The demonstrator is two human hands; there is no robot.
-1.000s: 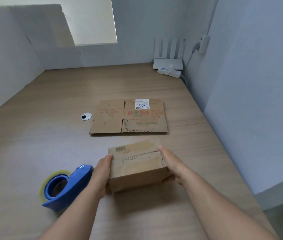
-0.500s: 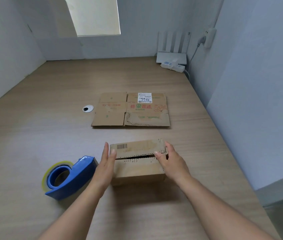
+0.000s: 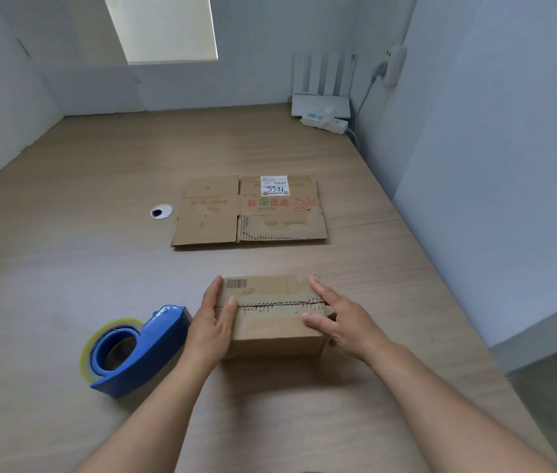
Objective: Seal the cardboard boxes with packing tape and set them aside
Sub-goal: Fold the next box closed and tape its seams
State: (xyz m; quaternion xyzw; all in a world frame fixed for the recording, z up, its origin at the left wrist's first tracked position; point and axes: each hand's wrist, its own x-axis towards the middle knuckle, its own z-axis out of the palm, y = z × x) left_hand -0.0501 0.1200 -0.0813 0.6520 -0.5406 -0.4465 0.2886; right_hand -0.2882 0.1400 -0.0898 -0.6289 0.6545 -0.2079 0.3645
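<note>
Lower centre, on table point(image 3: 65, 250): box point(image 3: 272, 322), flap seam running left–right. Spread flat, fingers straight, pressing its ends: left grip point(image 3: 210, 327), right grip point(image 3: 345, 319). Lower left, tape dispenser point(image 3: 137, 349) lies just beside left grip, the nearer one.

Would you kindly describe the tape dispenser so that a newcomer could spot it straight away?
On the light wooden table, look near the front, just left of the small closed brown cardboard box that the left hand touches. There sits the blue plastic tape dispenser with a yellowish roll: the only blue, rounded thing among brown cardboard.
</note>
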